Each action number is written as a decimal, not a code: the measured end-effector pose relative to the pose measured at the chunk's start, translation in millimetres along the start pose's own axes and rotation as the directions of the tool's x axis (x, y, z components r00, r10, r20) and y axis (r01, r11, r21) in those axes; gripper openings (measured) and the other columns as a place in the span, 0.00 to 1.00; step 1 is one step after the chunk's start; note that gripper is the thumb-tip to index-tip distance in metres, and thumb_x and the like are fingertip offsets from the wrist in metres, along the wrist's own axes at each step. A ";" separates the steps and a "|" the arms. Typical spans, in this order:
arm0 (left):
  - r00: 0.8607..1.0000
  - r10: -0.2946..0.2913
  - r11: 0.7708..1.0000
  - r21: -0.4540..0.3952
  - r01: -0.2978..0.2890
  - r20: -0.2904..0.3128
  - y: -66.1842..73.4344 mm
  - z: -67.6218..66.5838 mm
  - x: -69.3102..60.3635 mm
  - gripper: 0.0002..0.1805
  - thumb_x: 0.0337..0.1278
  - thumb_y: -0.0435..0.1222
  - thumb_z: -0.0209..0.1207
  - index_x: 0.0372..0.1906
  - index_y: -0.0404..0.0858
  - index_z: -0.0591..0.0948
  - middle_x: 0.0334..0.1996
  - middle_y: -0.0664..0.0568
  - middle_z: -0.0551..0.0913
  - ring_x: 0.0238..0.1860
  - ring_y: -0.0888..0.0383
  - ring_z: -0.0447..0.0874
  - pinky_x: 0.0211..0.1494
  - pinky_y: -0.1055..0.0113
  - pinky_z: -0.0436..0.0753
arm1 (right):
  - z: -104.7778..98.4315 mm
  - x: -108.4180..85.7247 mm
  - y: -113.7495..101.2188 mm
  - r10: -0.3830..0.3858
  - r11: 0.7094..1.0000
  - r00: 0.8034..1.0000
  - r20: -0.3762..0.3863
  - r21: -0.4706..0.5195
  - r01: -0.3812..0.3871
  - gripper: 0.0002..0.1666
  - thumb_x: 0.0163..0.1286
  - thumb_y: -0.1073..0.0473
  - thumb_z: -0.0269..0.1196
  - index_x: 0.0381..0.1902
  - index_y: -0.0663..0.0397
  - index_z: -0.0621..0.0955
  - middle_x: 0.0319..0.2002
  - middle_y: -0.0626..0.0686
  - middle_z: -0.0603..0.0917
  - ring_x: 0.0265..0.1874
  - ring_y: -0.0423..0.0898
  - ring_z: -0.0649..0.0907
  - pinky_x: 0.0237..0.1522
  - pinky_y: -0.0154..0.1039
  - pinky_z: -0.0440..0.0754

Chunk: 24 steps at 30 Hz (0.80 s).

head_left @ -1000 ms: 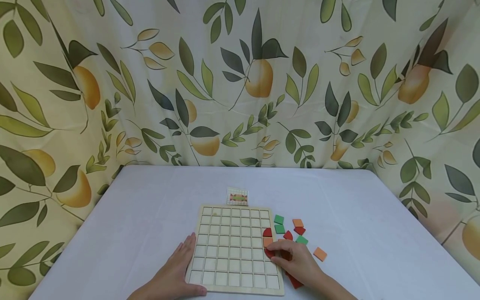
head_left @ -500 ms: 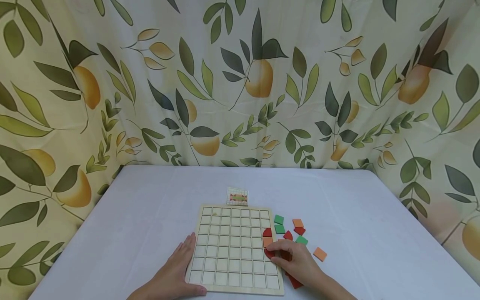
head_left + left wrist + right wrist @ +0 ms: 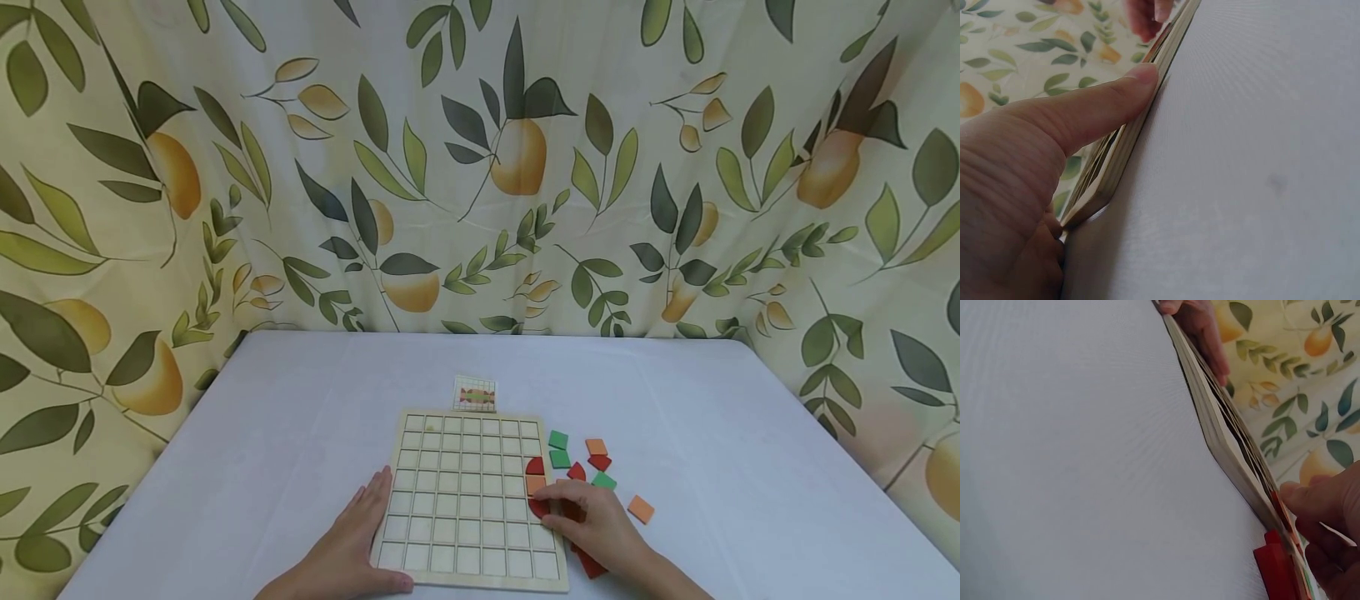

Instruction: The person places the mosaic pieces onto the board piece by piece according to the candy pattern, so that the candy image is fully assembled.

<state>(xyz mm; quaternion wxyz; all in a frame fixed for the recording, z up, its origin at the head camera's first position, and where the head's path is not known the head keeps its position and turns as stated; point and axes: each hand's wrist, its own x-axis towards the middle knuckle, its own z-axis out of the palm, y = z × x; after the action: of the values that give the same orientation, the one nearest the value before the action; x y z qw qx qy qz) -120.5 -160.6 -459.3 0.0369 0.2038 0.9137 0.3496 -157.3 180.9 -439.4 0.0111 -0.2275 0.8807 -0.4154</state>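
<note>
A pale wooden grid board (image 3: 457, 504) lies on the table. Along its left edge rest the straight fingers of my left hand (image 3: 337, 542), the thumb on the near edge; the left wrist view shows that thumb (image 3: 1107, 106) against the board's rim (image 3: 1119, 162). My right hand (image 3: 600, 525) pinches a red rounded piece (image 3: 537, 507) at the rightmost column, partly hidden by the fingertips. Above that piece sit an orange square (image 3: 535, 485) and a red rounded piece (image 3: 534, 466). In the right wrist view, my right hand (image 3: 1329, 519) is at the board's edge.
A small pattern card (image 3: 475, 393) lies behind the board. Right of the board are scattered green squares (image 3: 558, 440), orange squares (image 3: 641, 509) and red pieces (image 3: 576, 472); some red ones (image 3: 588, 564) lie partly under my right hand. A leaf-and-fruit patterned curtain (image 3: 480, 167) hangs behind the table.
</note>
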 end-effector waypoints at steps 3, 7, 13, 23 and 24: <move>1.000 0.003 1.000 -0.003 -0.003 -0.002 0.0 0.7 -0.2 0.71 0.27 0.66 0.65 0.69 0.26 0.42 0.70 0.36 0.44 0.70 0.44 0.39 0.61 0.84 0.27 | -3.2 -0.3 -0.5 0.021 0.999 1.000 -0.017 0.044 -0.020 0.14 0.57 0.57 0.68 0.43 0.46 0.83 0.40 0.41 0.82 0.38 0.40 0.79 0.41 0.34 0.80; 1.000 0.012 1.000 -0.008 -0.012 -0.006 -0.5 1.0 -1.0 0.71 0.28 0.66 0.65 0.69 0.26 0.43 0.70 0.36 0.44 0.70 0.43 0.39 0.61 0.84 0.27 | -7.9 1.6 1.0 0.083 0.995 0.994 -0.070 0.058 -0.079 0.14 0.55 0.57 0.68 0.42 0.46 0.84 0.38 0.41 0.83 0.40 0.43 0.79 0.44 0.35 0.79; 0.999 0.033 0.999 -0.001 -0.033 -0.016 -2.3 1.4 -0.7 0.71 0.28 0.66 0.64 0.69 0.26 0.43 0.69 0.35 0.44 0.69 0.43 0.39 0.61 0.83 0.27 | -12.9 5.5 8.4 0.124 0.992 0.978 -0.167 -0.012 -0.128 0.15 0.52 0.61 0.70 0.40 0.45 0.85 0.37 0.40 0.83 0.41 0.42 0.79 0.42 0.33 0.79; 1.000 0.016 1.000 0.004 -0.016 -0.011 -0.6 0.3 0.0 0.72 0.27 0.67 0.64 0.69 0.26 0.42 0.70 0.36 0.44 0.70 0.43 0.39 0.61 0.83 0.27 | -26.5 11.6 23.0 0.302 0.949 0.917 -0.261 -0.009 -0.316 0.16 0.54 0.61 0.69 0.43 0.49 0.84 0.39 0.46 0.83 0.46 0.48 0.78 0.47 0.46 0.78; 1.000 0.005 1.000 0.002 -0.005 -0.006 -0.3 0.1 0.0 0.72 0.26 0.67 0.64 0.70 0.27 0.42 0.70 0.37 0.43 0.70 0.44 0.39 0.61 0.84 0.27 | -27.9 12.1 24.9 0.315 0.945 0.911 -0.266 -0.004 -0.328 0.16 0.55 0.62 0.69 0.44 0.50 0.84 0.40 0.47 0.83 0.47 0.48 0.77 0.48 0.47 0.78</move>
<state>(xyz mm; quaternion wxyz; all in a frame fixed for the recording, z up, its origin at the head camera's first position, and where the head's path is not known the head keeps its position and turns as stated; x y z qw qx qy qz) -120.6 -160.8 -459.5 0.0328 0.2051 0.9136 0.3495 -183.7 210.0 -437.4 -0.0427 -0.0231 0.9095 -0.4128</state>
